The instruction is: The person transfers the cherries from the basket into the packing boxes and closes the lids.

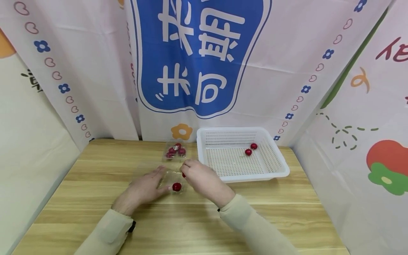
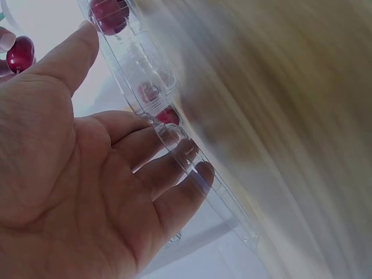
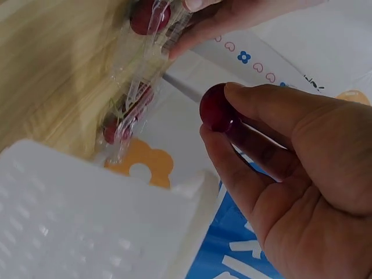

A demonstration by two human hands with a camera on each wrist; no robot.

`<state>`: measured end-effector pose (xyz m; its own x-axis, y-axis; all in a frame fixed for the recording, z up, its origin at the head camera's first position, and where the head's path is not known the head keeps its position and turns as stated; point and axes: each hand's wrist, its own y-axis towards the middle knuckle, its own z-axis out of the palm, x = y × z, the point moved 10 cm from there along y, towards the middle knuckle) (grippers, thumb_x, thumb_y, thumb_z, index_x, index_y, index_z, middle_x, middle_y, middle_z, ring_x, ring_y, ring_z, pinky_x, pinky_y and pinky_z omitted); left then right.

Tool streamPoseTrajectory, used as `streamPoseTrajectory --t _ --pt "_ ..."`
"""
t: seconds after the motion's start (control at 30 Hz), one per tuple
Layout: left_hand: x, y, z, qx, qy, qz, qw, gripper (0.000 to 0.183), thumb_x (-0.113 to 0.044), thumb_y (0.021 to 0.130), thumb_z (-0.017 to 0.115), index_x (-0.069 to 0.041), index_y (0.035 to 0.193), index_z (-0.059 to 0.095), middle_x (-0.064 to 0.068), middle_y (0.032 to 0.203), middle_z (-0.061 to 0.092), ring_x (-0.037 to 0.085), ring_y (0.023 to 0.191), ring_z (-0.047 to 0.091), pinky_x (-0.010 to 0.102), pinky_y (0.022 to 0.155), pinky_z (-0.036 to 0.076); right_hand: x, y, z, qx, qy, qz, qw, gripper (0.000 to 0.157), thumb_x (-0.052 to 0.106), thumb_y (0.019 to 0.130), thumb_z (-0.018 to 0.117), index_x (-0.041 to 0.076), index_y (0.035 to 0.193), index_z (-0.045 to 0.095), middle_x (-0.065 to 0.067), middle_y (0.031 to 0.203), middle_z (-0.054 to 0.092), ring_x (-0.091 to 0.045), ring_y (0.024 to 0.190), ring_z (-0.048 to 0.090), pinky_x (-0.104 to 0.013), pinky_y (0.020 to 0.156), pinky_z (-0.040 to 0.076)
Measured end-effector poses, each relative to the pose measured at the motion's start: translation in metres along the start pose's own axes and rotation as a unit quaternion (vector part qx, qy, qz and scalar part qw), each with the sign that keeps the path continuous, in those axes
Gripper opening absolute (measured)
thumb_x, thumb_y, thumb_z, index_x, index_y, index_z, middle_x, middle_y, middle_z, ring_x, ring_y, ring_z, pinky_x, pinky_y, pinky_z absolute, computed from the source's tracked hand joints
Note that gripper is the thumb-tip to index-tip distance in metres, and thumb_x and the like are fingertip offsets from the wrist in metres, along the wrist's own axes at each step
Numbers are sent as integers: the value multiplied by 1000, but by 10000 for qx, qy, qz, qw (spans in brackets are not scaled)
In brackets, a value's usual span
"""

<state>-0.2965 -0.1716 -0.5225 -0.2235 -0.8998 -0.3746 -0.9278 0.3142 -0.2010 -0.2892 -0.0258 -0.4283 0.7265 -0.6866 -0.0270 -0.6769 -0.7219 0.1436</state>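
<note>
In the right wrist view, thumb and fingertips of my right hand [image 3: 314, 157] pinch a dark red cherry [image 3: 216, 109]. From the head view, that right hand [image 1: 204, 179] is just right of an opened clear plastic box [image 1: 165, 177], its cherry mostly hidden. One cherry [image 1: 176, 186] lies in the box. My left hand [image 1: 143, 189] rests at the box's left side. Its thumb touches the rim and its extended fingers lie against the clear lid [image 2: 215, 189], as the left wrist view shows.
A second clear box [image 1: 165, 157] holding several cherries [image 1: 176, 150] stands farther back. To the right is a white perforated basket [image 1: 280, 170] with two cherries [image 1: 248, 152] inside. Printed cloth [image 1: 287, 71] hangs behind the wooden table [image 1: 191, 226].
</note>
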Motion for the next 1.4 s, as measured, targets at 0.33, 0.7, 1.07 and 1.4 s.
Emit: streamPoseTrajectory --t 0.33,0.7,1.07,1.4 --pt "7 -12 -7 -94 -165 122 9997 100 -56 114 73 6 181 33 32 189 32 59 169 45 75 139 41 21 12 17 -49 -240 146 9996 28 8 105 87 13 133 84 1 128 83 -16 113 82 -22 98 70" --pt "6 -13 -4 -138 -214 160 9995 100 -54 114 74 8 180 33 33 189 33 61 168 45 76 139 42 28 25 55 188 -332 311 9988 34 6 101 90 9 135 84 -2 126 84 -15 106 82 -21 97 70" --pt "8 -12 -3 -114 -176 93 9997 100 -56 114 73 8 180 33 34 188 34 61 167 46 76 138 43 23 31 72 284 -285 383 9985 25 9 104 89 10 129 86 -2 123 84 -17 101 81 -22 88 71" --pt "9 -13 -4 -97 -170 75 9998 100 -56 114 73 9 179 34 35 187 34 63 166 47 77 137 43 28 29 54 235 -212 279 9991 34 10 104 89 9 137 83 -3 132 84 -17 109 83 -21 97 71"
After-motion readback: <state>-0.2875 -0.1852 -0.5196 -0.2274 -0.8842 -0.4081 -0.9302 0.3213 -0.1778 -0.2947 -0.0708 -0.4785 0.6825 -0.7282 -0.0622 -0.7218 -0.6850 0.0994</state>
